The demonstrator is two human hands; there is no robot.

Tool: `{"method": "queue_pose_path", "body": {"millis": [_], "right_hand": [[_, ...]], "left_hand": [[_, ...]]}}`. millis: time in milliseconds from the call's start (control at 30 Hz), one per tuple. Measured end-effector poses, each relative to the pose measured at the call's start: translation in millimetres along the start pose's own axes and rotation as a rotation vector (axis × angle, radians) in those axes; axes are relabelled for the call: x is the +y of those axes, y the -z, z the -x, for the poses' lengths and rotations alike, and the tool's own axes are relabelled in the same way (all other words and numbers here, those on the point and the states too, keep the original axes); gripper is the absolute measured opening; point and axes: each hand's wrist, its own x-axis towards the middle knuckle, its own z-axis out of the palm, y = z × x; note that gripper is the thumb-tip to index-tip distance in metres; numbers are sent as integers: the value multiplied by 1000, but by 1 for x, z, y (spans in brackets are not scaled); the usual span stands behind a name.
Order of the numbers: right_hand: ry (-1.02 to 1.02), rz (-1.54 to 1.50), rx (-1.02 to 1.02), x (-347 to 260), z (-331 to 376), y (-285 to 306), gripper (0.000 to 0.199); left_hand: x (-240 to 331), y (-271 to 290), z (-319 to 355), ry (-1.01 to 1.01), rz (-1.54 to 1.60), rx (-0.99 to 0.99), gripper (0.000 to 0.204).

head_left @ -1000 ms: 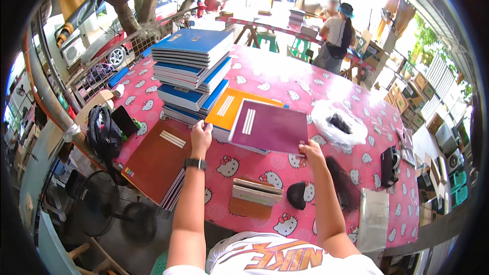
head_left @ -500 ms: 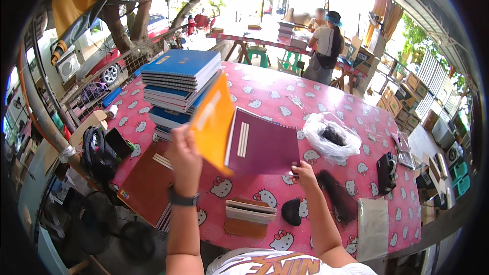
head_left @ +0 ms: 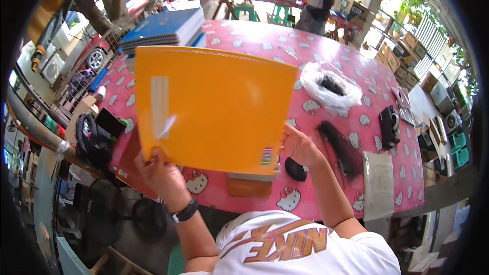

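Orange notebook (head_left: 214,107), large and flat-covered, was raised up in front of the camera above the pink cartoon-cat tablecloth (head_left: 326,40), its cover facing the viewer and blocking most of the table behind it. Left hand (head_left: 160,175), with a dark wristband, pinched the book's lower left edge, while the right hand (head_left: 300,147) gripped its lower right corner, so both hands were closed on the notebook and set well apart. Behind it sat a stack of blue notebooks (head_left: 163,28); to the right lay a white plastic bag (head_left: 328,89) and a black brush-like bundle (head_left: 338,150).
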Motion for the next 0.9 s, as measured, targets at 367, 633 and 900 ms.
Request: {"method": "queue_pose_path", "body": {"millis": [367,633,900], "right_hand": [[164,810,517,36,92,48,25],[105,938,605,39,95,40,20],[79,1089,741,46,106,32,15]], "left_hand": [[-75,14,71,370,28,-551,25],[-70,18,57,311,-152,-633,36],[-70,12,53,267,-243,-717,36]]}}
